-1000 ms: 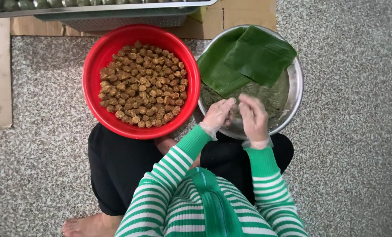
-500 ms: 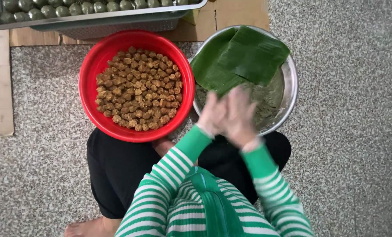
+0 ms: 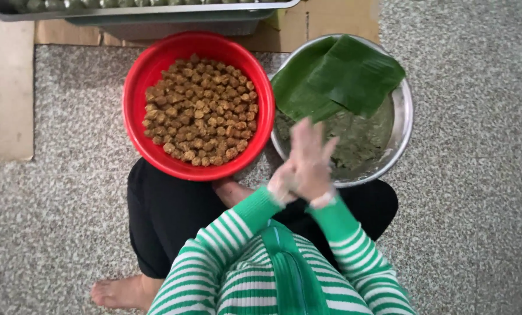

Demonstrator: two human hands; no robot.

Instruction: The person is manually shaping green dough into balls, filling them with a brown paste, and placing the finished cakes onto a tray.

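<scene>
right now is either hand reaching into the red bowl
No, both hands are pressed together over the near rim of the metal bowl, to the right of the red bowl of small brown balls.

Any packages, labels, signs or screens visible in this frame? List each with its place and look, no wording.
No labels, signs or screens show; only containers and flat cardboard.
Flattened cardboard: brown sheet on the floor at the top, under the tray.
Metal tray: long grey tray along the top edge, holding green pieces.
Red bowl: round, left of centre, full of brown balls.
Steel bowl: round, right, holding green dough and folded banana leaves.
</scene>
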